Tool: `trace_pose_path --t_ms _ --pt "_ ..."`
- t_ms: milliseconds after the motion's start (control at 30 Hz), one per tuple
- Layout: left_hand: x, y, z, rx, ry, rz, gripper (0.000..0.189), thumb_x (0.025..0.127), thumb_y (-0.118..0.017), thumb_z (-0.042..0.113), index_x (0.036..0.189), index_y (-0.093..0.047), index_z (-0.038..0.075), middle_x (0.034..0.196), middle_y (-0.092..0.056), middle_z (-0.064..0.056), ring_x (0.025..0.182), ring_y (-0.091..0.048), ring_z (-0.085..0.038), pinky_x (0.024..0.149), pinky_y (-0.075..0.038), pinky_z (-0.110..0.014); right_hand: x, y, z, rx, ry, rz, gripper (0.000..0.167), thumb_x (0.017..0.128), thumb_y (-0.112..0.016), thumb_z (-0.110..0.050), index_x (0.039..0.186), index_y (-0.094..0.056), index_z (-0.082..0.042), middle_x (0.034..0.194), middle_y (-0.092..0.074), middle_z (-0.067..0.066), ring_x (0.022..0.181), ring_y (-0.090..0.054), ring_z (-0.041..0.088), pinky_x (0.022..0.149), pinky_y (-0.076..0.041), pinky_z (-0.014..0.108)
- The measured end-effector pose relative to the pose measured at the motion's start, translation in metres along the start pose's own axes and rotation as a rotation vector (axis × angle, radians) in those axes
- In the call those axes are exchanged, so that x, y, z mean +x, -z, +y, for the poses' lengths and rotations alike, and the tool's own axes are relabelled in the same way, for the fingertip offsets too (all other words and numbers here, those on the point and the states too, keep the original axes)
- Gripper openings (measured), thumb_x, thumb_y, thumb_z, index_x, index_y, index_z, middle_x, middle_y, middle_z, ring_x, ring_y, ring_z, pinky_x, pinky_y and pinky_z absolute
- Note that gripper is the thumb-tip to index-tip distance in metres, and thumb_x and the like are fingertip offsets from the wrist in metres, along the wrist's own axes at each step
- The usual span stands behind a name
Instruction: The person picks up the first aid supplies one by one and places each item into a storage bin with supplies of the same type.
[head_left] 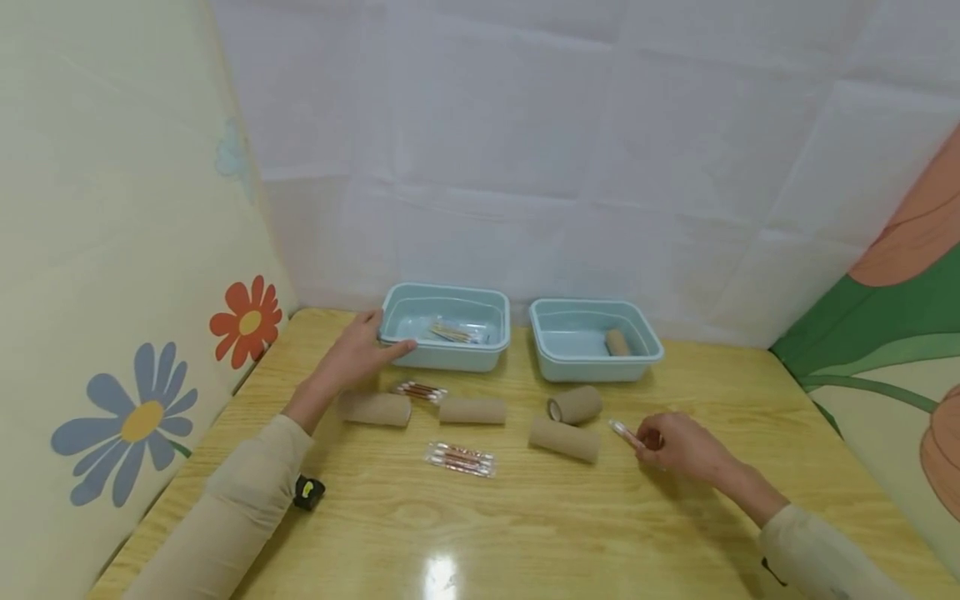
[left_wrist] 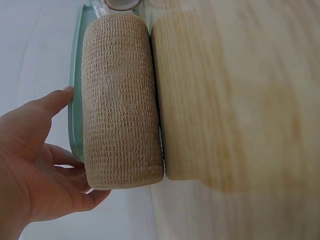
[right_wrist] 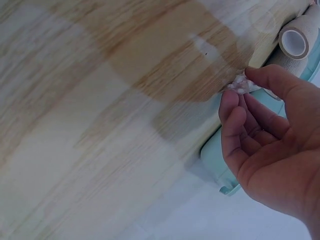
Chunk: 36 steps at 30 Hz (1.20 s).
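Observation:
My left hand (head_left: 362,351) grips the left corner of a light-blue plastic bin (head_left: 446,358), with the thumb along its front rim. Several packs of swabs (head_left: 453,333) lie inside that bin. In the left wrist view a beige elastic bandage roll (left_wrist: 122,100) blocks part of the bin. My right hand (head_left: 684,447) pinches a clear pack of brown-stemmed cotton swabs (head_left: 624,432) between thumb and fingertips, above the table's right half. In the right wrist view only a bit of the swab pack (right_wrist: 241,84) shows at the fingertips.
A second blue bin (head_left: 596,367) holds one bandage roll (head_left: 617,342). Outside lie bandage rolls (head_left: 564,440) and swab packs (head_left: 461,459) on the wooden table (head_left: 525,533). A small black object (head_left: 308,492) sits by the left sleeve. White cloth (head_left: 525,167) hangs behind.

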<state>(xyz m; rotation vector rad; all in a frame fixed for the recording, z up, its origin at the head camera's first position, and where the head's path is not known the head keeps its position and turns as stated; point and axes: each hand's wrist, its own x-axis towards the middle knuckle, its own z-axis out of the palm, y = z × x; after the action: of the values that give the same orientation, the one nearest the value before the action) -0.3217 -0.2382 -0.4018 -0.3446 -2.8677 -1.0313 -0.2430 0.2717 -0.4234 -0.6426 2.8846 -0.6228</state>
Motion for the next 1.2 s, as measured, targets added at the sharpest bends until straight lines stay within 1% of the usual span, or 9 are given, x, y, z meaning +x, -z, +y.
trace_pose_path --t_ms 267,433,533,633,767,967,1200 --pt "-0.001 0.0 0.001 -0.007 0.01 -0.001 0.097 0.099 -0.063 0.053 0.157 -0.017 -0.011 0.157 -0.024 -0.035 0.141 -0.03 -0.05 0.111 -0.028 -0.063 -0.001 0.003 0.001 0.007 0.042 -0.012 0.011 0.084 -0.079 -0.003 0.093 -0.073 -0.004 0.077 -0.063 -0.005 0.067 -0.054 0.009 0.059 -0.048 0.028" --pt "-0.002 -0.001 0.001 -0.013 0.015 -0.002 0.096 0.099 -0.062 0.052 0.157 -0.017 -0.01 0.157 -0.024 -0.035 0.141 -0.031 -0.05 0.11 -0.028 -0.064 -0.002 0.012 0.003 -0.007 0.073 -0.016 0.011 0.084 -0.076 -0.001 0.094 -0.074 -0.003 0.078 -0.063 -0.005 0.069 -0.055 0.009 0.06 -0.049 0.028" --pt "-0.001 -0.001 0.001 -0.018 0.017 0.0 0.095 0.099 -0.063 0.051 0.158 -0.018 -0.009 0.157 -0.024 -0.034 0.14 -0.031 -0.05 0.11 -0.029 -0.064 -0.002 0.018 0.004 -0.019 0.122 -0.014 0.01 0.084 -0.076 0.0 0.094 -0.074 -0.002 0.079 -0.063 -0.005 0.07 -0.055 0.008 0.06 -0.049 0.028" --pt "-0.001 -0.001 0.001 -0.016 0.01 0.0 0.094 0.099 -0.063 0.05 0.157 -0.018 -0.009 0.156 -0.025 -0.035 0.14 -0.031 -0.05 0.11 -0.029 -0.064 -0.001 0.025 0.003 -0.037 0.147 -0.008 0.009 0.085 -0.075 0.0 0.094 -0.073 -0.001 0.078 -0.063 -0.006 0.07 -0.056 0.008 0.061 -0.05 0.028" --pt "-0.002 -0.001 0.001 -0.014 0.0 -0.001 0.095 0.099 -0.062 0.051 0.157 -0.018 -0.01 0.156 -0.025 -0.035 0.14 -0.032 -0.05 0.11 -0.029 -0.064 0.0 0.033 0.0 -0.048 0.126 -0.011 0.008 0.087 -0.074 -0.001 0.094 -0.073 -0.002 0.077 -0.062 -0.007 0.069 -0.056 0.008 0.06 -0.049 0.028" --pt "-0.006 0.001 0.002 -0.018 0.004 0.002 0.096 0.099 -0.063 0.052 0.157 -0.019 -0.01 0.155 -0.026 -0.036 0.138 -0.033 -0.051 0.109 -0.029 -0.065 0.003 0.039 -0.005 -0.042 0.114 -0.018 0.007 0.088 -0.074 -0.001 0.096 -0.073 -0.001 0.076 -0.062 -0.006 0.068 -0.056 0.009 0.059 -0.049 0.029" --pt "-0.002 -0.002 0.003 -0.043 0.003 0.008 0.095 0.099 -0.065 0.049 0.157 -0.019 -0.01 0.154 -0.025 -0.037 0.137 -0.033 -0.053 0.109 -0.029 -0.066 0.003 0.043 -0.011 -0.078 0.101 -0.026 0.007 0.09 -0.073 -0.001 0.097 -0.073 -0.001 0.077 -0.061 -0.007 0.067 -0.055 0.009 0.058 -0.048 0.029"
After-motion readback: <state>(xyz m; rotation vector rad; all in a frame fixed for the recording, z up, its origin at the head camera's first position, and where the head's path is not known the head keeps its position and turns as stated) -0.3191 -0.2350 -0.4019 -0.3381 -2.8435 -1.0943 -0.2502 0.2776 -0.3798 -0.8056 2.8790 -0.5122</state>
